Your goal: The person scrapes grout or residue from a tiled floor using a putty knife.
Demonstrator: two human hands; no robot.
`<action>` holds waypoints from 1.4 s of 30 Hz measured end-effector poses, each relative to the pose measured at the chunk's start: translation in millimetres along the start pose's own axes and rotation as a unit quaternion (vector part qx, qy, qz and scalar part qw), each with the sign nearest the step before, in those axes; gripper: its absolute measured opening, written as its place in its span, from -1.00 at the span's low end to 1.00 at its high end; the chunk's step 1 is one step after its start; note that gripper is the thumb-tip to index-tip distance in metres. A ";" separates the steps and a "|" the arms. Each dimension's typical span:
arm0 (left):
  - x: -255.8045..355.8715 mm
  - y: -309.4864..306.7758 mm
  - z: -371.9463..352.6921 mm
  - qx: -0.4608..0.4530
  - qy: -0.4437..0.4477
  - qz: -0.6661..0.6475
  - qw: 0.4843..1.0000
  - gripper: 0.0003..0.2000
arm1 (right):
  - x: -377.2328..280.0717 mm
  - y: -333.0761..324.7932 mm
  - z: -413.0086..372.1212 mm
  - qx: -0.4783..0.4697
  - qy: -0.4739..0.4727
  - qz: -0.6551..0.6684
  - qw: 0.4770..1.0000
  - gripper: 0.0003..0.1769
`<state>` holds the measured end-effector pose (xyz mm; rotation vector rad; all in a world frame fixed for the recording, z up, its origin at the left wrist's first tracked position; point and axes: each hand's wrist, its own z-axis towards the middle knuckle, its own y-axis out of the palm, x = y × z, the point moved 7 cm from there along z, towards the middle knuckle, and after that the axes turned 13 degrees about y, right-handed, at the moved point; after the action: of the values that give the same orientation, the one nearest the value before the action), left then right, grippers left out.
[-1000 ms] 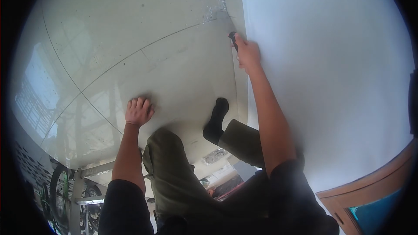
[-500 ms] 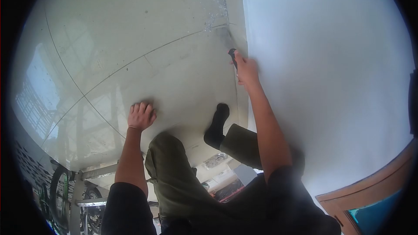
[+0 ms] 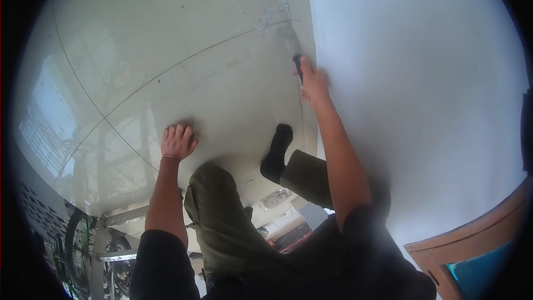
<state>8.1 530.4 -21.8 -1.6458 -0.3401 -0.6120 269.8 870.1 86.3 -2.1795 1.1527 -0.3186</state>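
A black-handled scraper (image 3: 299, 65) is gripped in my right hand (image 3: 315, 84), low by the foot of the white wall. Its blade end is a grey blur over the corner where floor and wall meet. My left hand (image 3: 177, 140) rests on the pale tiled floor (image 3: 222, 89), its back up and its fingers bent a little, with nothing seen in it. Pale flakes (image 3: 272, 8) lie scattered along the wall's foot, beyond the scraper. The underside of both hands is hidden.
The white wall (image 3: 416, 94) rises close on my right. My black-socked foot (image 3: 277, 153) is between my hands. A metal ladder (image 3: 125, 218) and a bicycle wheel (image 3: 78, 250) stand at lower left. A brown wooden frame (image 3: 472, 233) is at lower right.
My right hand and the scraper have shifted slightly up in the view, along the wall's foot. The left hand keeps its place on the floor, and the whole view has tilted a little.
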 end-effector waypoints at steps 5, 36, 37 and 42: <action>2.0 0.3 -2.3 0.006 0.002 -0.005 1.000 -0.69 | 4.1 1.9 12.2 -0.028 0.036 -0.021 0.999 -0.36; 3.6 -6.4 3.8 0.027 0.013 0.026 0.999 -0.72 | -12.8 19.5 25.9 0.027 -0.042 -0.026 0.998 -0.28; 2.8 -9.1 5.6 0.037 0.019 0.037 0.998 -0.73 | -6.5 22.8 20.2 0.016 -0.023 -0.012 1.000 -0.28; 5.2 -13.5 4.7 0.039 0.015 0.027 0.999 -0.75 | -30.3 32.6 21.2 0.010 -0.021 -0.009 1.000 -0.30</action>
<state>5.9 536.7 -8.1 -1.5644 -0.2932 -0.5760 241.1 890.4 51.7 -2.1711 1.1023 -0.2898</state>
